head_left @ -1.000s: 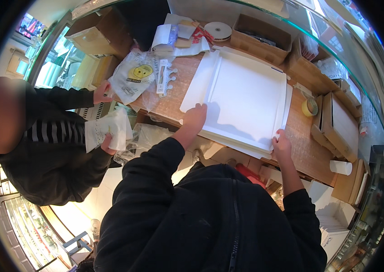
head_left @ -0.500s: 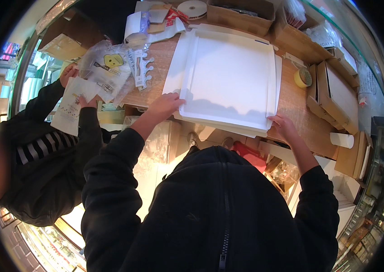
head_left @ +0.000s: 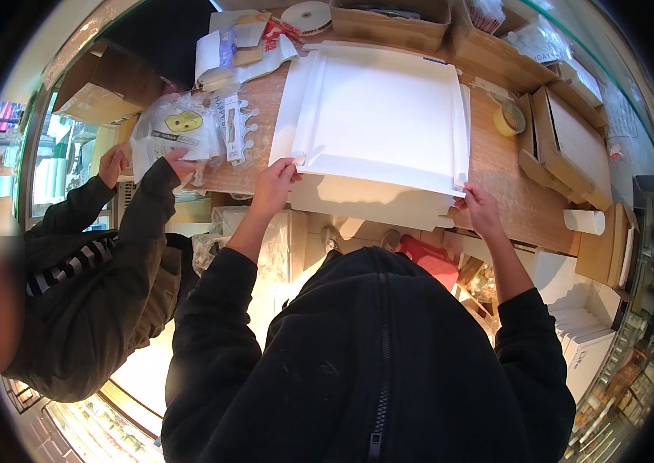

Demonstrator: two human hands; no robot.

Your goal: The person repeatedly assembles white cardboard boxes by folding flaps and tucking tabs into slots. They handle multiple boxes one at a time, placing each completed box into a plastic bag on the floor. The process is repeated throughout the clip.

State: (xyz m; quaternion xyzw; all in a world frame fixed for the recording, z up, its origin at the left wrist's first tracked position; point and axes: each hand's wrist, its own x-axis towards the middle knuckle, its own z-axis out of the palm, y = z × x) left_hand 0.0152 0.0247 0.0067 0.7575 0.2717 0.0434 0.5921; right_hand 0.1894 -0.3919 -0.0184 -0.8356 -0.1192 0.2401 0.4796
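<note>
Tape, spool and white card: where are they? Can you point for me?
Tape [head_left: 505,123]: head view, its yellow side.
Spool [head_left: 297,21]: head view, its flat face.
White card [head_left: 382,116]: head view, middle of its flat face.

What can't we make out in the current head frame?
Head view, all:
- Tabletop under the white cardboard: covered by it.
- Palms of left hand and right hand: turned from camera.
- Brown box at far side: contents cut off by upper edge.
- Person's legs: mostly behind black jacket.
- Lit display goods, lower left: too small.
</note>
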